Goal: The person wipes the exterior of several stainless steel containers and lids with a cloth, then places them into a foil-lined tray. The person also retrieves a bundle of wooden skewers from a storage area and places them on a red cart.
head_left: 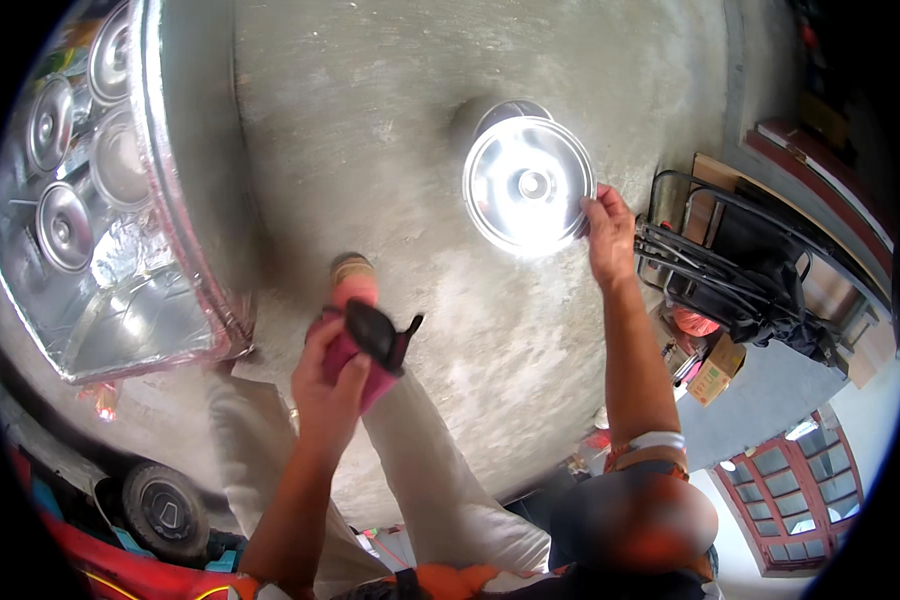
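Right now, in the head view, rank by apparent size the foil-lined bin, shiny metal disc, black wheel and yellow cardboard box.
Largest to smallest:
1. Foil-lined bin
2. Shiny metal disc
3. Black wheel
4. Yellow cardboard box

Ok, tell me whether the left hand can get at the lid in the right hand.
Probably not as things stand: the left hand already holds a pink-and-black thing. Otherwise the way looks free, since the right hand holds only the right edge of the lid.

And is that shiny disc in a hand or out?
In: the right hand grips the shiny disc at its right edge, thumb against the rim.
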